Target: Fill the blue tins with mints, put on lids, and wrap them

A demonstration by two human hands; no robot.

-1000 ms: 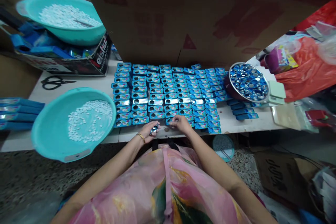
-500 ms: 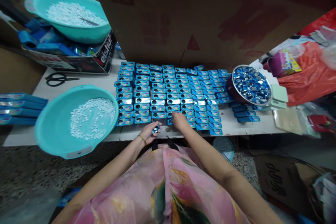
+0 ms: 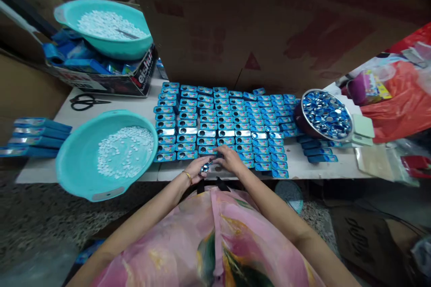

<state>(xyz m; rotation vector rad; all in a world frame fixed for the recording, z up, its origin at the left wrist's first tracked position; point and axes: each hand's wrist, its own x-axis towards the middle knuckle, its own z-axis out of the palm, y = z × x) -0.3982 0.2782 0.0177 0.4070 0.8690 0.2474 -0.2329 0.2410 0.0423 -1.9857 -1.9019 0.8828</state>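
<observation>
In the head view my left hand [image 3: 197, 169], with a gold bangle at its wrist, is palm up at the table's front edge. Its fingers are curled round several small shiny round metal caps [image 3: 204, 168]. Close on its right is my right hand [image 3: 230, 159], thumb and fingers apart and pointing at those caps. No object shows between its fingers. Just beyond both hands stand rows of small blue printed tins [image 3: 207, 133], many with a dark round hole at one end. The right hand covers part of the nearest tins.
A turquoise basin [image 3: 76, 161] of white pellets stands left, scissors [image 3: 85, 102] behind it. A second basin [image 3: 111, 45] rests on a carton [image 3: 111, 83]. At right is a pot [image 3: 299, 119] of shiny caps. A large cardboard box [image 3: 202, 18] walls the back.
My right hand has drawn back from a tin toward my left hand, its fingers now apart. My left hand still holds the caps. The whole view has shifted slightly.
</observation>
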